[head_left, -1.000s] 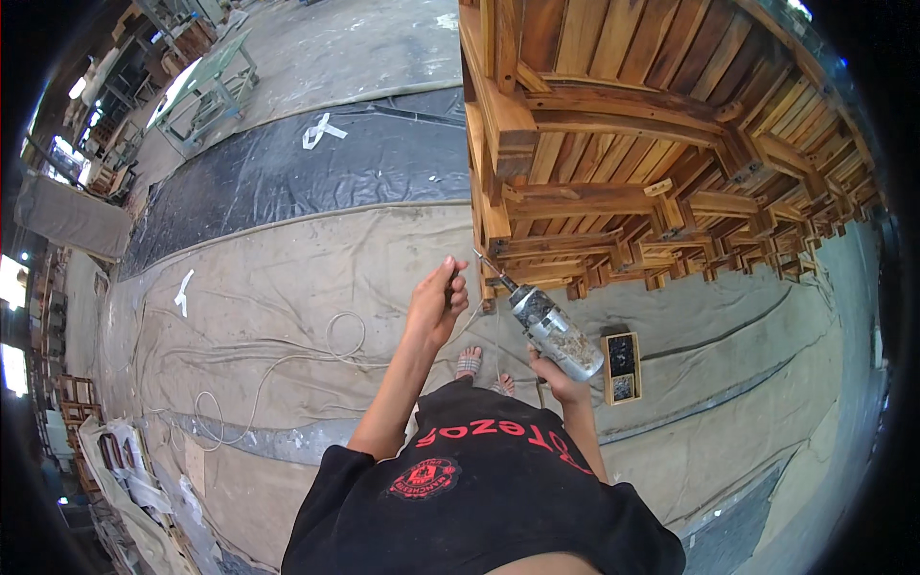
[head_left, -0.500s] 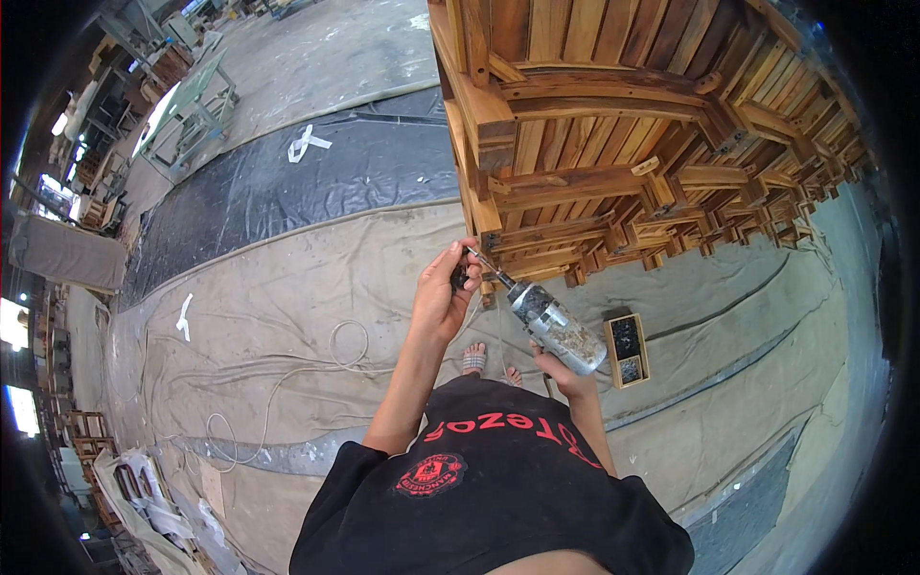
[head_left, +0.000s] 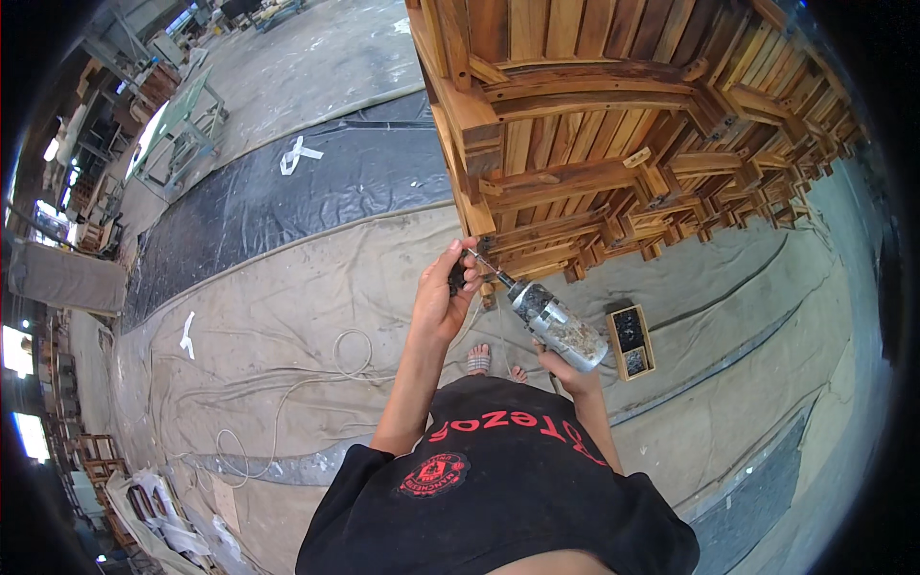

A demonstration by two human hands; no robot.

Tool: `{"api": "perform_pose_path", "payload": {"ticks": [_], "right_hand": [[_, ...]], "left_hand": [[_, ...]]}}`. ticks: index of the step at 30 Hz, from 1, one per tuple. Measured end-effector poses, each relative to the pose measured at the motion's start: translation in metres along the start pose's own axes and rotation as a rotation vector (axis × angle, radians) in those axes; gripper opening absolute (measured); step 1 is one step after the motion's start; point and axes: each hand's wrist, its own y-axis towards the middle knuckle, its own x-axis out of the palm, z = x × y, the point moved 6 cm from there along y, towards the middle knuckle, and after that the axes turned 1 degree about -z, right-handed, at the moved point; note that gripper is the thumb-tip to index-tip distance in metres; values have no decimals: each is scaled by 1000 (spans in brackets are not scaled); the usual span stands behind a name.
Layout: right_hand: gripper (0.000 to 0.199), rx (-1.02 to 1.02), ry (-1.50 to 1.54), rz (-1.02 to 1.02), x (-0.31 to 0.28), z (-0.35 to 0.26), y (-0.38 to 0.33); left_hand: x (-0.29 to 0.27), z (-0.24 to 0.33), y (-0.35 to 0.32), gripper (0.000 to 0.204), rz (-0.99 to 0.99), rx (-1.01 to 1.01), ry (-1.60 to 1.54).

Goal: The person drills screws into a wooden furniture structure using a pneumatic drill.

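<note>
My right hand [head_left: 572,374] is wrapped round the grip of a worn silver air screwdriver [head_left: 558,328], its body pointing up and left. The tool's thin bit reaches to the fingers of my left hand [head_left: 447,292], which are closed near its tip. Small dark pieces [head_left: 457,278], perhaps screws, show in the left palm; their exact kind is too small to make out. Just beyond the bit stands the near corner of a stack of slatted wooden furniture [head_left: 575,182], with curved rails and short legs projecting.
A two-part wooden box [head_left: 648,350] of small dark hardware lies on the grey floor cloth [head_left: 259,316], right of the tool. A pale hose [head_left: 278,422] loops across the cloth at left. Further off are a black sheet [head_left: 316,182] and a green-topped table [head_left: 171,120].
The whole view has shifted a little, so the furniture sits slightly further left. Both hands and the screwdriver keep nearly the same pose, with the bit still at the left fingers.
</note>
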Motion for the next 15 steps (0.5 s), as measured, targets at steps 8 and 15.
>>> {"api": "perform_pose_path", "payload": {"ticks": [8, 15], "right_hand": [[25, -13, -36, -58, -2, 8, -1], [32, -169, -178, -67, 0, 12, -3]], "left_hand": [[-2, 10, 3, 24, -83, -3, -43], [8, 16, 1, 27, -100, -41, 119]]}}
